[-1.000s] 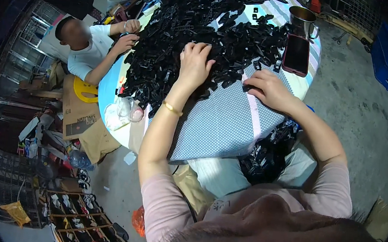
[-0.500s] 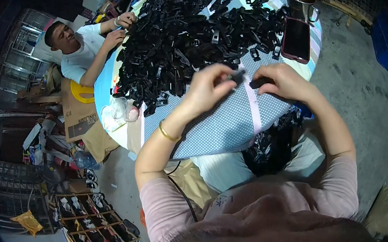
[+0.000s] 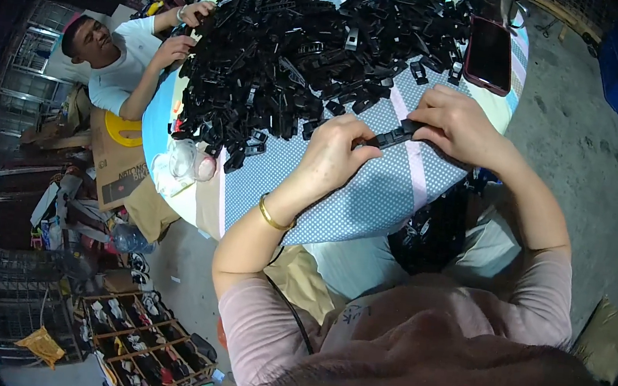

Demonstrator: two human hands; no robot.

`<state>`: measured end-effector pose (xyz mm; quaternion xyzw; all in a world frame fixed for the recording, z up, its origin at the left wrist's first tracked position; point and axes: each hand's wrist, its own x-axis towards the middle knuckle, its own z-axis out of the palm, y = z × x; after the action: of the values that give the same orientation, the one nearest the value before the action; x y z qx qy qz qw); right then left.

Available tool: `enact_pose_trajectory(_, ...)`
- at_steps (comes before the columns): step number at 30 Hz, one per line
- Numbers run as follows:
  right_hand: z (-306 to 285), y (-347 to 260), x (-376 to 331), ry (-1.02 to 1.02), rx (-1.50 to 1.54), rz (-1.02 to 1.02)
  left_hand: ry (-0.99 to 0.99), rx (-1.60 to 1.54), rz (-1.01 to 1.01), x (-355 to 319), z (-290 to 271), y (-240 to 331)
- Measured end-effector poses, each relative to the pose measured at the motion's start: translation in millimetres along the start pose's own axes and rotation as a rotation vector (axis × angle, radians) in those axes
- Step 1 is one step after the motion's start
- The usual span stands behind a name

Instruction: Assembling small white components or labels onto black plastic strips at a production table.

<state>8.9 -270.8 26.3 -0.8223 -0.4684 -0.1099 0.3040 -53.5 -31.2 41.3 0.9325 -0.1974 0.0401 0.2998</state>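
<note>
Between my two hands, a narrow black plastic piece (image 3: 393, 137) spans the gap above the table's near part. My left hand (image 3: 332, 154) pinches one end of it between thumb and fingers. The other end is gripped by my right hand (image 3: 455, 126), so both hands are closed. Whether it is one part or two pushed together, I cannot tell. Just beyond my hands spreads a large heap of small black plastic parts (image 3: 292, 77). A few loose black parts (image 3: 418, 72) lie at its right edge, near my right hand.
The round table (image 3: 353, 206) has a patterned cloth. A dark phone (image 3: 490, 55) and a metal mug (image 3: 505, 0) stand at the right; clear plastic cups (image 3: 182, 157) sit at the left edge. Another person (image 3: 121, 65) works across the heap. A dark bag (image 3: 429, 241) is by my legs.
My hands held separate black pieces with a gap between them; now one continuous black length runs between them. My left hand has moved slightly nearer to me. The view has shifted a little.
</note>
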Motion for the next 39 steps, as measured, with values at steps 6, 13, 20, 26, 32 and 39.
enact_pose_trajectory(6, 7.6, 4.9, 8.6, -0.053, 0.047, -0.082, 0.01, 0.012, 0.046, 4.5, 5.1, 1.7)
enact_pose_trajectory(13, 3.4, -3.8, 8.6, -0.29, 0.351, -0.024, -0.289, -0.199, 0.076, 7.0, -13.0, 3.7)
enact_pose_trajectory(20, 9.9, 38.6, 19.2, 0.316, -0.298, 0.208, 0.367, 0.806, -0.263, 9.0, -55.4, -26.4)
enact_pose_trajectory(26, 23.5, 36.2, 32.0, 0.177, -0.42, 0.201, 0.232, 0.58, -0.2, 4.4, -48.7, -39.1)
enact_pose_trajectory(32, 14.3, 18.0, 19.9, 0.165, -0.188, 0.161, 0.357, 0.21, -0.133, 7.3, -42.8, -11.8)
enact_pose_trajectory(39, 0.8, 15.6, 13.5, 0.091, 0.072, 0.22, 0.169, -0.874, -0.218, 6.6, -2.6, 4.8)
